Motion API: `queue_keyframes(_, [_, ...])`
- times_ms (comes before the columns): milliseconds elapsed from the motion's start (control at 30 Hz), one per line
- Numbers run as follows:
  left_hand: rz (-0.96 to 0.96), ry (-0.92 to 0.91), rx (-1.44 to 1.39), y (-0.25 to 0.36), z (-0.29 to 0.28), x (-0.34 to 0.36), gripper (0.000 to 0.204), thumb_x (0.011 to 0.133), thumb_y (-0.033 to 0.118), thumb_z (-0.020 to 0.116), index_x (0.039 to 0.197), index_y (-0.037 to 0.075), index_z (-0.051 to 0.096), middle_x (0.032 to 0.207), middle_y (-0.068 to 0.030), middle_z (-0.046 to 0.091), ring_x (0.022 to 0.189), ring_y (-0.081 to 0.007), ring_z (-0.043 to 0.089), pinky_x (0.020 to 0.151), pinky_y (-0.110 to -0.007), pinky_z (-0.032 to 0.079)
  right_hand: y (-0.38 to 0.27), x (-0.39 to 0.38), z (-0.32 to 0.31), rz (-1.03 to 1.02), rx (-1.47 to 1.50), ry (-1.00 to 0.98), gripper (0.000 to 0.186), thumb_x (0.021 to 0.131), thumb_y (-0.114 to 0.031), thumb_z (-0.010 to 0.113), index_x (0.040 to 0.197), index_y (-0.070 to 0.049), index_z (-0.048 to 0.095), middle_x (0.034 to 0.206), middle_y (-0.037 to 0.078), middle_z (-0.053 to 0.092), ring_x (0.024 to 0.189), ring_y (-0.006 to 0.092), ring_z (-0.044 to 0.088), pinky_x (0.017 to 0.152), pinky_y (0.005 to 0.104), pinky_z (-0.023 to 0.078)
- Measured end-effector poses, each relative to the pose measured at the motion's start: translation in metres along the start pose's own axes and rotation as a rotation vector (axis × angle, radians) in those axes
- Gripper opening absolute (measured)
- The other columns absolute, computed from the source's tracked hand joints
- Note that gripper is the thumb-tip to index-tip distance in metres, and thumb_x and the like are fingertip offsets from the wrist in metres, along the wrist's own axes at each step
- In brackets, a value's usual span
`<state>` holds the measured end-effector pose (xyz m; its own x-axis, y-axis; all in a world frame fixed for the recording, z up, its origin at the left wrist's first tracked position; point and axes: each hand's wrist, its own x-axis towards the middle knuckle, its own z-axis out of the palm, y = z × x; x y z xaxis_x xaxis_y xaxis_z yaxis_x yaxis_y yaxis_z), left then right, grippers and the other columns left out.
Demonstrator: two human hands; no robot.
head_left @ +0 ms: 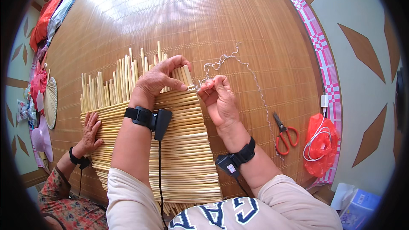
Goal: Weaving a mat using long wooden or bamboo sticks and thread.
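Note:
A mat of pale yellow stalks (179,145) lies in front of me, one layer running crosswise and another with uneven ends sticking out at the far side. My left hand (159,76) is closed around upright stalk ends (182,76) at the mat's far right corner, its thumb pressing at the edge. Just right of that corner, my right hand (220,98) pinches a thin white string (257,86). This string loops away to the far side, then trails down toward scissors (286,134) with red handles. At the mat's left edge rests a co-worker's hand (90,132), fingers spread.
Brown bamboo matting (238,21) covers the surface beneath. On the right lies a red plastic bag (317,155) with a white cable (313,138). A woven fan (51,102) and a pale purple hat (41,138) sit far left. A blue-white package (362,204) stands at lower right.

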<state>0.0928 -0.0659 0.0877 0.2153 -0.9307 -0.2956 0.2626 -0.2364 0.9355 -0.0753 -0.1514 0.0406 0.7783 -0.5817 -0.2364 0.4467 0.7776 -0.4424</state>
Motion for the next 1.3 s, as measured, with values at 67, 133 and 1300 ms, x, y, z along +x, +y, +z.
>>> queue_keyframes(67, [-0.004, 0.011, -0.002, 0.000, 0.000, 0.000, 0.054, 0.050, -0.010, 0.074, 0.097, 0.008, 0.053, 0.087, 0.0039, 0.053, 0.085, -0.0097, 0.054, 0.079, -0.022, 0.044, 0.007, 0.005, -0.003, 0.021, 0.153, -0.001, 0.012, 0.090, -0.019, 0.052, 0.082, -0.011, 0.049, 0.074, 0.002, 0.054, 0.069, 0.0137, 0.053, 0.070, 0.0282, 0.049])
queue_keyframes(133, [-0.008, 0.022, -0.006, 0.000, -0.001, 0.001, 0.055, 0.050, -0.010, 0.074, 0.097, 0.008, 0.053, 0.087, 0.0040, 0.053, 0.086, -0.0097, 0.054, 0.079, -0.022, 0.044, 0.012, 0.011, -0.007, 0.030, 0.309, 0.074, 0.010, 0.090, -0.017, 0.052, 0.083, -0.011, 0.048, 0.071, 0.002, 0.051, 0.065, 0.0138, 0.050, 0.063, 0.0281, 0.047])
queue_keyframes(1300, [0.000, 0.017, -0.006, -0.016, -0.003, 0.009, 0.046, 0.052, -0.008, 0.074, 0.091, 0.008, 0.054, 0.085, 0.0006, 0.057, 0.076, -0.0114, 0.057, 0.070, -0.022, 0.047, -0.318, -0.182, -0.056, -0.778, -2.271, 0.591, 0.012, 0.089, -0.007, 0.048, 0.080, -0.002, 0.043, 0.066, 0.012, 0.040, 0.057, 0.0223, 0.041, 0.054, 0.0321, 0.039])
